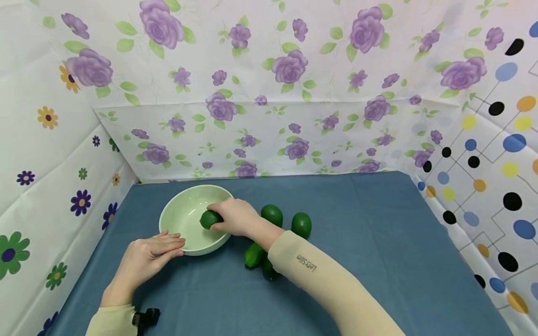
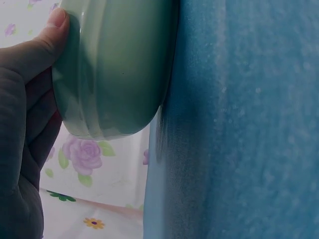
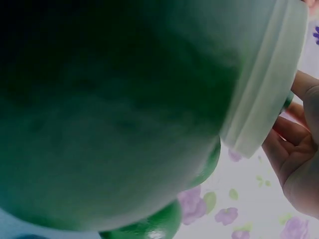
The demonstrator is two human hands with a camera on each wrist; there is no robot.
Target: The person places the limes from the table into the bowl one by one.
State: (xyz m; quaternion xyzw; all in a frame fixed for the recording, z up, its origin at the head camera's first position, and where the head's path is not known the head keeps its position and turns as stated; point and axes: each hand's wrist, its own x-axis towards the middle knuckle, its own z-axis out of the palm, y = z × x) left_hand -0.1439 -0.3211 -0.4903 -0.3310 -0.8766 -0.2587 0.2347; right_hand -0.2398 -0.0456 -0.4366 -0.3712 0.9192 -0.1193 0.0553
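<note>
On the cloth at the left stands a pale green bowl (image 1: 176, 217). My right hand (image 1: 235, 217) reaches over its right rim and holds a dark green lime (image 1: 208, 219) between thumb and fingers, above the bowl's inside. Only a sliver of that lime shows past the rim in the right wrist view. My left hand (image 1: 153, 252) grips the bowl's near left rim, thumb at the edge and fingers over it, as the left wrist view also shows. Beside my right forearm lie more limes: one (image 1: 271, 215) behind, one (image 1: 301, 225) to the right, and a brighter one (image 1: 254, 255) in front.
Another dark lime (image 1: 269, 270) is partly hidden by the right sleeve (image 1: 319, 275). A large blurred green surface (image 3: 99, 149) fills much of the right wrist view. Blue cloth (image 1: 378, 224) covers the table; patterned sheets (image 1: 260, 126) stand behind and at both sides.
</note>
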